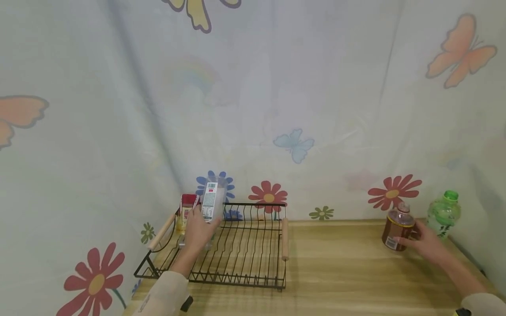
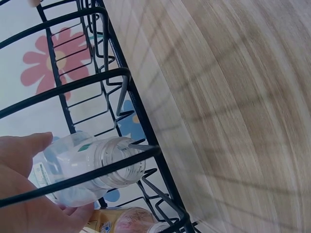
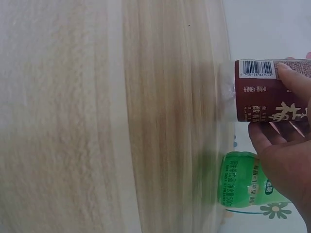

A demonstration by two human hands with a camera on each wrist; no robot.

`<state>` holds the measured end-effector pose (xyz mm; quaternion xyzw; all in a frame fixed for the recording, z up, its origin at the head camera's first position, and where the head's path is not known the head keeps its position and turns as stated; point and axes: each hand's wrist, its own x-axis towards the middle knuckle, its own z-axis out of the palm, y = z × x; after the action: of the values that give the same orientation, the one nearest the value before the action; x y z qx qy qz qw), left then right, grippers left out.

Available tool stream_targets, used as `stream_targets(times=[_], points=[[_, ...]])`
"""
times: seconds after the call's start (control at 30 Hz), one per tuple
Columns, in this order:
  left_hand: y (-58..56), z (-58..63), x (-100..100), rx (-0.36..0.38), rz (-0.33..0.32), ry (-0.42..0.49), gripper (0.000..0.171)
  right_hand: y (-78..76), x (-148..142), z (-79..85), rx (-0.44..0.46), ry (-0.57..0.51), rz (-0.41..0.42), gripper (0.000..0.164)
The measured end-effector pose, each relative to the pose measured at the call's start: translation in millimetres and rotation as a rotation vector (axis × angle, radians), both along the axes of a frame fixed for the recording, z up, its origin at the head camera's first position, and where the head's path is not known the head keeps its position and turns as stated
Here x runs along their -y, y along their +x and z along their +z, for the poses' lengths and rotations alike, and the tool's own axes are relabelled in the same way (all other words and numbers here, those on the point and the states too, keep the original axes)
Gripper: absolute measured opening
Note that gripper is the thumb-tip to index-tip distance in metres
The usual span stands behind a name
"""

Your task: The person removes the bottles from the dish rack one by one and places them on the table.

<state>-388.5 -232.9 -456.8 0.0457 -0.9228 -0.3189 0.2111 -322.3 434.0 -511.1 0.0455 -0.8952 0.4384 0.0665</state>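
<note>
My left hand (image 1: 199, 230) grips a clear plastic bottle (image 1: 214, 199) with a white label. In the left wrist view this bottle (image 2: 90, 165) points its threaded neck down, inside the black wire dish rack (image 1: 253, 281). A second bottle with a red and yellow label (image 1: 189, 208) stands beside it in the rack, partly behind the hand. At the right side of the table, my right hand (image 1: 428, 243) holds an upright bottle with a dark brown label (image 1: 396, 231). Its barcode shows in the right wrist view, with the base at or just above the tabletop; contact is unclear.
A green bottle (image 1: 444, 213) stands at the table's right end, close beside my right hand. Wooden handles (image 1: 285, 239) flank the rack. Behind the wooden table (image 1: 336, 267) hangs a pale curtain (image 1: 253, 109) printed with flowers and butterflies.
</note>
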Motion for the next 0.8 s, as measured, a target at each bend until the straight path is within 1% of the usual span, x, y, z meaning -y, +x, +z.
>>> stream_targets(times=[0.2,0.3,0.43,0.6,0.8], points=[[5.9,-5.6,2.7,0.009,0.004,-0.007,0.093,3.5,5.0,-9.3,-0.001,-0.031,-0.005,0.088],[4.2,-7.3,4.3,0.006,0.001,-0.022,0.093,2.4,6.0,-10.5,0.009,-0.061,-0.007,0.090],[0.9,-6.6,4.5,0.001,-0.004,-0.013,0.095,-0.6,4.2,-9.2,0.009,-0.077,-0.007,0.090],[-2.3,-4.5,3.1,-0.001,0.001,0.033,0.092,-1.0,0.9,-5.6,0.025,-0.079,0.003,0.090],[-4.4,0.7,0.5,-0.053,0.013,0.073,0.089,-2.4,-1.4,-1.6,0.024,-0.060,0.000,0.087]])
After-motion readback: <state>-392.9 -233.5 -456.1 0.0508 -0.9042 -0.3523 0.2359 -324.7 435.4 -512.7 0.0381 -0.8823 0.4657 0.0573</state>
